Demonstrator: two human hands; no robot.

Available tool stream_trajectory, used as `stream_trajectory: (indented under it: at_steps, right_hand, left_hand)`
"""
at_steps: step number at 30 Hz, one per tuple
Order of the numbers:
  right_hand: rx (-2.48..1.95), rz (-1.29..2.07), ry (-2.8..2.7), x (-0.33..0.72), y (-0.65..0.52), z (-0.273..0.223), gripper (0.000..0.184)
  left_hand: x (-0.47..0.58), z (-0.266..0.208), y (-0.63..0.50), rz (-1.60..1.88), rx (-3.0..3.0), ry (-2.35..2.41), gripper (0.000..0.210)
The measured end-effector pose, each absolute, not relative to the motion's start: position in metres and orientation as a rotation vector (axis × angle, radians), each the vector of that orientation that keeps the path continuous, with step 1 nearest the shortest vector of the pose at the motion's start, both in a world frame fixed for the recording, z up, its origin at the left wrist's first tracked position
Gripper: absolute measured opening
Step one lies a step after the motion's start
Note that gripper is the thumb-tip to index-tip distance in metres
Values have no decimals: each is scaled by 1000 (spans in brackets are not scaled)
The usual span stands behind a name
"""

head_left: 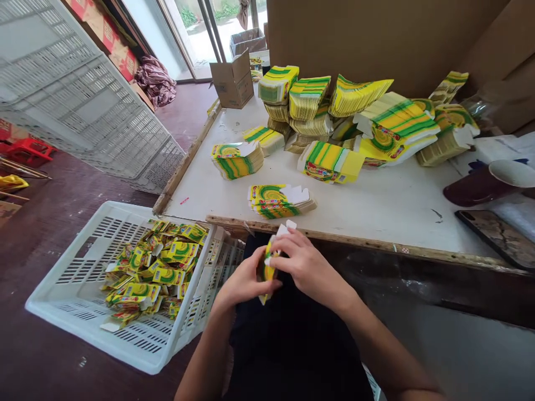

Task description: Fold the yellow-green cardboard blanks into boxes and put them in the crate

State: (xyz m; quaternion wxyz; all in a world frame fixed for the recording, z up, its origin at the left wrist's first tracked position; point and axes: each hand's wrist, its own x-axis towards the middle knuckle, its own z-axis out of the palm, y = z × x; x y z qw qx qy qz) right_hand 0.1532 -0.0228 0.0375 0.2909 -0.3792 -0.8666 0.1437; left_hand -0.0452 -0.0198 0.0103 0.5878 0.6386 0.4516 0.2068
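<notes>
Between my two hands, just in front of the table edge, is a small yellow and green carton (270, 267) with white flaps sticking up. My left hand (247, 281) is wrapped round its lower part, thumb below. My right hand (296, 259) closes on its upper part, fingers bent over the flaps. Parts of the carton are hidden behind my fingers. Just beyond my hands, a fanned stack of flat cartons (278, 201) lies near the table's front edge. To the left, a white plastic crate (100, 340) on the floor holds many loose yellow cartons (167, 259).
More flat carton stacks (321, 103) fill the back of the white table (196, 189). A dark red cup (480, 184) and a phone (501, 236) lie at the right. Stacked white crates (92, 94) rise on the left. An open cardboard box (232, 83) stands at the far corner.
</notes>
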Motion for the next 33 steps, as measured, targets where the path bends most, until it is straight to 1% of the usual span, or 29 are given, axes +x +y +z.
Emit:
stream_trajectory:
  at_steps: [2, 5, 10, 13, 16, 19, 21, 25, 28, 30, 33]
  right_hand:
    - [-1141, 448, -2028, 153, -22, 31, 38]
    - [-1204, 732, -1619, 150, -20, 16, 59]
    - [-955, 1512, -1265, 134, -15, -2, 57]
    - [-853, 1795, -1078, 130, -13, -2, 53]
    - [-784, 1965, -941, 131, -12, 0, 51]
    - [-768, 2010, -860, 131, -12, 1, 53]
    - [-756, 2009, -833, 130, -13, -2, 55]
    - [-767, 1969, -903, 129, -16, -9, 72]
    - [-847, 1807, -1130, 130, -19, -10, 79]
    - [-915, 1621, -1373, 130, -22, -7, 73]
    - [-1009, 1331, -1694, 129, -24, -4, 56]
  left_hand:
    - [-36, 5, -23, 643, 1433, 1124, 54]
    - [-25, 1, -25, 795, 1438, 1163, 48]
    - [-16, -5, -29, 915, 1581, 1219, 54]
    - [-17, -14, -33, 945, 1675, 1279, 59]
    - [-18, -24, -37, 980, 1766, 1288, 65]
    - [-17, -29, -39, 1033, 1864, 1261, 74]
    - [-16, -31, -38, 1059, 1915, 1235, 74]
    - [-17, -31, -36, 1069, 1929, 1204, 55]
    - [-18, -29, -33, 1018, 1883, 1180, 50]
    - [-19, -29, -31, 964, 1838, 1183, 52]
    - [-19, -34, -29, 940, 1734, 1251, 59]
